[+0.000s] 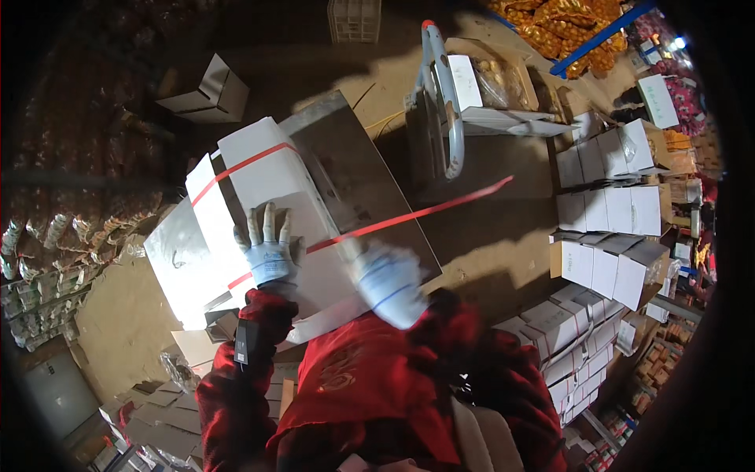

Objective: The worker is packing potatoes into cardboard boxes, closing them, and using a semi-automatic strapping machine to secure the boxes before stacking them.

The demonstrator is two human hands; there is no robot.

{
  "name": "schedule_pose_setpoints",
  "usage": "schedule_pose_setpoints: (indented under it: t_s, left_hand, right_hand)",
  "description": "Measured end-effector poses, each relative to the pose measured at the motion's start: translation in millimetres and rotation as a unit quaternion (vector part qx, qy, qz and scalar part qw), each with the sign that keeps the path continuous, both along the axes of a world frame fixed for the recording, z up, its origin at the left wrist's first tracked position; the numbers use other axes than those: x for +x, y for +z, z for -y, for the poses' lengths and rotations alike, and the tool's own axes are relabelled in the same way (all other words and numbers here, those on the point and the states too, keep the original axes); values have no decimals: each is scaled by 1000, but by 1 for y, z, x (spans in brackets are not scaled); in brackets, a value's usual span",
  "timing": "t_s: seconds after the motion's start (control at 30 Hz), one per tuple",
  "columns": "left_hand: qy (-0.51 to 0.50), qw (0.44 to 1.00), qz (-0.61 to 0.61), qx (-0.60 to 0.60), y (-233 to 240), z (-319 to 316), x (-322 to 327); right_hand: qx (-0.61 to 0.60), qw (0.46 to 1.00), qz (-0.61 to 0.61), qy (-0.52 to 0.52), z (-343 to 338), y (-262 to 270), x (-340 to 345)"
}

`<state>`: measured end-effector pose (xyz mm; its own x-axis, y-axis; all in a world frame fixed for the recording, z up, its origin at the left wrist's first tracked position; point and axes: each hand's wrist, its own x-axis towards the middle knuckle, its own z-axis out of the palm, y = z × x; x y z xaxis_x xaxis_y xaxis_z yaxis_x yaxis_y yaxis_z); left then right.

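Before me, flattened white cardboard boxes (pixel 253 177) lie stacked on a grey metal-topped table (pixel 354 171), with a red strap (pixel 253 157) across their far part. My left hand (pixel 269 253), in a pale blue-coated work glove, lies on the cardboard with its fingers spread. Beside the right edge of the stack is my right hand (pixel 389 283), gloved too and blurred; its fingers are hard to see, and whether it grips anything cannot be told. A loose red strap end (pixel 466 197) runs from the cardboard out over the table's right side.
A hand truck (pixel 442 100) with a box of bagged produce stands beyond the table. White cartons (pixel 607 209) line the right, with strapped carton bundles (pixel 560 330) nearer. An open carton (pixel 212 94) lies far left. Orange net sacks (pixel 560 29) and a person (pixel 684 100) are far right.
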<state>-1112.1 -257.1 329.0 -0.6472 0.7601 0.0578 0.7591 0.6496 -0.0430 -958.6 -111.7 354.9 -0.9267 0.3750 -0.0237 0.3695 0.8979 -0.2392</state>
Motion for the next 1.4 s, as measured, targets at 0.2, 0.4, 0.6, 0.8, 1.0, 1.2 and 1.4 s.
schedule_pose_setpoints:
  t_s: [0.2, 0.4, 0.6, 0.8, 1.0, 1.2, 1.4]
  left_hand:
    - [-12, 1000, -9, -2, 0, -9, 2]
    - [-13, 1000, -7, -4, 3, -14, 6]
    - [-11, 999, -32, 0, 1, -5, 1]
    - [-9, 1000, -18, -13, 1, -6, 2]
    - [-8, 1000, 2, -18, 3, -7, 1]
    - [-9, 1000, 11, 1, 8, -6, 0]
    - [-20, 999, 13, 25, 1, -7, 0]
  right_hand:
    - [77, 996, 39, -35, -53, -154, -13]
    - [59, 896, 168, -406, -212, -189, 202]
    - [-628, 681, -197, -320, -119, -101, 69]
    - [-381, 858, -110, -326, -66, -227, -16]
    - [-502, 740, -193, -403, -23, -283, -45]
    - [-423, 836, -38, -348, -17, -308, -41]
    - [-409, 822, -85, -388, -2, -315, -40]
